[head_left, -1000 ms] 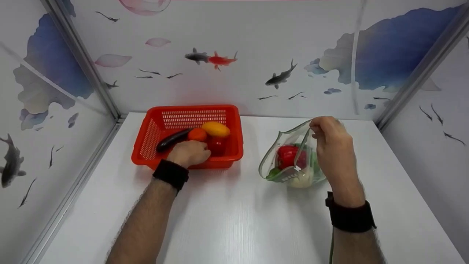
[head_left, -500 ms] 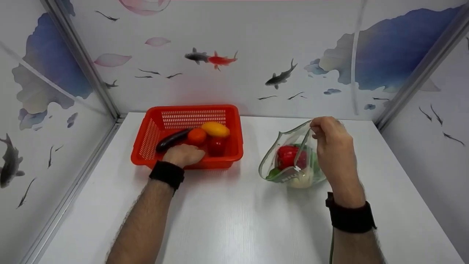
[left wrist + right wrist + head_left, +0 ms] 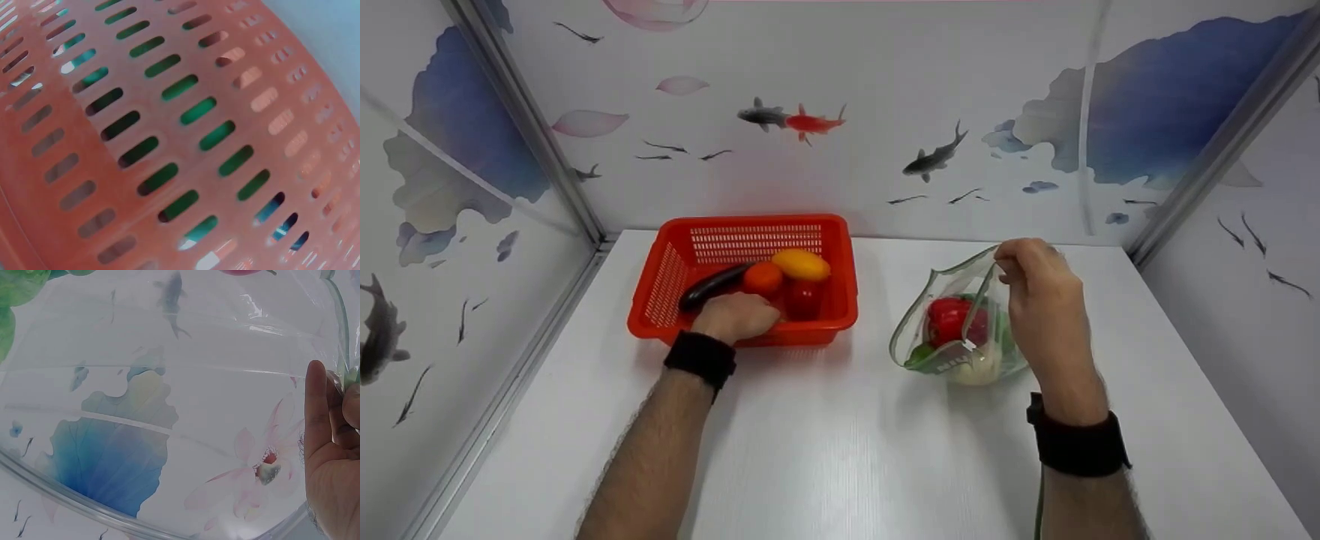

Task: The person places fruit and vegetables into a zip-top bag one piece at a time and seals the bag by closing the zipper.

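Inside the front of the red slotted basket [image 3: 769,336] is my left hand [image 3: 735,316], its fingers hidden from the head view. In the left wrist view the basket wall [image 3: 185,132] fills most of the picture, with a green thing [image 3: 198,111] showing through its slots. Beside that hand lie an eggplant [image 3: 709,290], an orange round fruit [image 3: 763,278], a yellow oval fruit [image 3: 802,264] and a dark red round fruit [image 3: 802,300]. My right hand [image 3: 1042,300] pinches the top edge of a clear mesh-like bag [image 3: 949,361] with green trim.
The bag stands on the white table [image 3: 825,450] and holds a red bell pepper [image 3: 945,319], something green and something pale. Basket and bag stand apart. White panels with painted fish close off the back and both sides.
My left hand has moved slightly left and towards me inside the basket, uncovering more of the dark red fruit. The right hand and bag have stayed in place.
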`<state>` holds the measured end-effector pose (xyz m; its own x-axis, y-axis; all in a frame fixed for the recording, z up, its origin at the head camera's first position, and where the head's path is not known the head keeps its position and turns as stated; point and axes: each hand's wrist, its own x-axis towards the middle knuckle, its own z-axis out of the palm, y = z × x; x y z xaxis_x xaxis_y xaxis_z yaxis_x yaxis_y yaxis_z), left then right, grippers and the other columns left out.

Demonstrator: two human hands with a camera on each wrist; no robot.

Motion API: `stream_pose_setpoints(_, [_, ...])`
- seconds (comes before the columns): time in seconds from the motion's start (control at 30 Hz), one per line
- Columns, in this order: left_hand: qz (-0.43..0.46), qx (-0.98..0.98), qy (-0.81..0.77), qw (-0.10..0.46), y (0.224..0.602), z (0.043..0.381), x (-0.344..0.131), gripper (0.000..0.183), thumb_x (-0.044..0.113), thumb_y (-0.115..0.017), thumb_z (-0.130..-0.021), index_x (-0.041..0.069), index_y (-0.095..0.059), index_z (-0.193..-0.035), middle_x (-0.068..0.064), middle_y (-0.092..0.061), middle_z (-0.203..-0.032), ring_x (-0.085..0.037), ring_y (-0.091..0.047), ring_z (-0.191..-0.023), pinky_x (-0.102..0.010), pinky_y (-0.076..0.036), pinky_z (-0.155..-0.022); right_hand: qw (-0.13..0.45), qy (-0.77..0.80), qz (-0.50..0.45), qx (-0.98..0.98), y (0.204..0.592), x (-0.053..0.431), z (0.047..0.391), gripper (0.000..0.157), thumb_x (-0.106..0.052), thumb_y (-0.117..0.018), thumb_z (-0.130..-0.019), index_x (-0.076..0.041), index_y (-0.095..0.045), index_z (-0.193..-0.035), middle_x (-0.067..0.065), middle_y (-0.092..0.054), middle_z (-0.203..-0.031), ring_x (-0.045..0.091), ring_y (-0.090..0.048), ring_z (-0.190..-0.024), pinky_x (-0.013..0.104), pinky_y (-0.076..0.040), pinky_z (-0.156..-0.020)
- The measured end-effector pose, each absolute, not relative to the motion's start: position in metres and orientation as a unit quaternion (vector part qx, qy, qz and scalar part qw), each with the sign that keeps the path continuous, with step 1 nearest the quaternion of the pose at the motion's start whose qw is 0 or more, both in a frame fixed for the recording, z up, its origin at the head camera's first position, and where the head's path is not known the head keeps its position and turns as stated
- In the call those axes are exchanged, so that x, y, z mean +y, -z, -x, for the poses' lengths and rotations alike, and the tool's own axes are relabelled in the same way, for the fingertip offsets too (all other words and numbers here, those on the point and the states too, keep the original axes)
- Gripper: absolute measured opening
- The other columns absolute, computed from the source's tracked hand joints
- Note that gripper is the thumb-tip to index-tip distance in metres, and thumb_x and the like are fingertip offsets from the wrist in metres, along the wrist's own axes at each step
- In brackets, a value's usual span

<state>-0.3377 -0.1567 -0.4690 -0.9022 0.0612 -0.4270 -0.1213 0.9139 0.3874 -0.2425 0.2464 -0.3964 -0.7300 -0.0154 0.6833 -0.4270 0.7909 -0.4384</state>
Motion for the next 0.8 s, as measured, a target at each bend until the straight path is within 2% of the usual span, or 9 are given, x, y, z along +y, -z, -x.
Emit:
stream_pose_setpoints(0.1, [0.003, 0.957, -0.202, 0.208, 0.470, 0.339, -0.157, 0.035, 0.040, -0.059, -0.112, 0.021, -0.062, -0.083, -0.001, -0.057, -0.079, -0.025, -0.060, -0.082, -0.042, -0.047, -0.086, 0.345, -0.298, -0.124, -0.881, 0.396, 0.247, 0.242, 0.016, 0.013, -0.061, -0.114, 0.004, -0.071, -0.122, 0.024, -0.077, -0.115, 0.040, -0.082, -0.107, -0.013, -0.036, -0.096])
stream_pose_setpoints(0.27, [-0.004, 0.957, -0.218, 0.192, 0.471, 0.339, -0.157, 0.029, 0.046, -0.065, -0.114, 0.019, -0.072, -0.106, -0.005, -0.063, -0.094, -0.029, -0.063, -0.096, -0.044, -0.047, -0.093, 0.343, -0.298, -0.125, -0.882, 0.396, 0.247, 0.242, 0.016, 0.013, -0.060, -0.115, 0.004, -0.070, -0.122, 0.025, -0.077, -0.114, 0.040, -0.081, -0.108, -0.013, -0.036, -0.096])
stream_pose_setpoints(0.43, [-0.035, 0.963, -0.218, 0.152, 0.467, 0.338, -0.156, 0.014, 0.031, -0.067, -0.110, 0.017, -0.070, -0.108, -0.006, -0.064, -0.093, -0.029, -0.065, -0.093, -0.043, -0.049, -0.091, 0.346, -0.297, -0.125, -0.881, 0.397, 0.247, 0.243, 0.015, 0.013, -0.061, -0.115, 0.004, -0.070, -0.122, 0.024, -0.076, -0.114, 0.040, -0.081, -0.108, -0.013, -0.036, -0.096])
stream_pose_setpoints(0.57, [-0.080, 0.971, -0.193, 0.118, 0.460, 0.336, -0.154, 0.009, 0.024, -0.069, -0.114, 0.016, -0.071, -0.117, -0.008, -0.068, -0.100, -0.030, -0.067, -0.097, -0.045, -0.056, -0.097, 0.352, -0.296, -0.129, -0.878, 0.397, 0.247, 0.243, 0.014, 0.012, -0.061, -0.115, 0.003, -0.070, -0.120, 0.025, -0.076, -0.113, 0.039, -0.083, -0.104, -0.012, -0.038, -0.095])
stream_pose_setpoints(0.67, [-0.117, 0.977, -0.158, 0.082, 0.451, 0.334, -0.151, 0.024, 0.024, -0.072, -0.116, 0.017, -0.074, -0.138, -0.010, -0.077, -0.119, -0.032, -0.072, -0.110, -0.050, -0.063, -0.114, 0.355, -0.296, -0.130, -0.877, 0.397, 0.247, 0.243, 0.013, 0.012, -0.062, -0.115, 0.003, -0.071, -0.120, 0.025, -0.076, -0.113, 0.039, -0.084, -0.103, -0.012, -0.038, -0.096])
stream_pose_setpoints(0.8, [-0.136, 0.980, -0.140, 0.044, 0.437, 0.327, -0.145, 0.053, 0.029, -0.080, -0.113, 0.024, -0.068, -0.165, -0.009, -0.075, -0.154, -0.035, -0.075, -0.137, -0.058, -0.056, -0.133, 0.351, -0.299, -0.128, -0.878, 0.397, 0.248, 0.243, 0.014, 0.013, -0.062, -0.114, 0.004, -0.071, -0.121, 0.025, -0.076, -0.114, 0.039, -0.083, -0.105, -0.013, -0.037, -0.096])
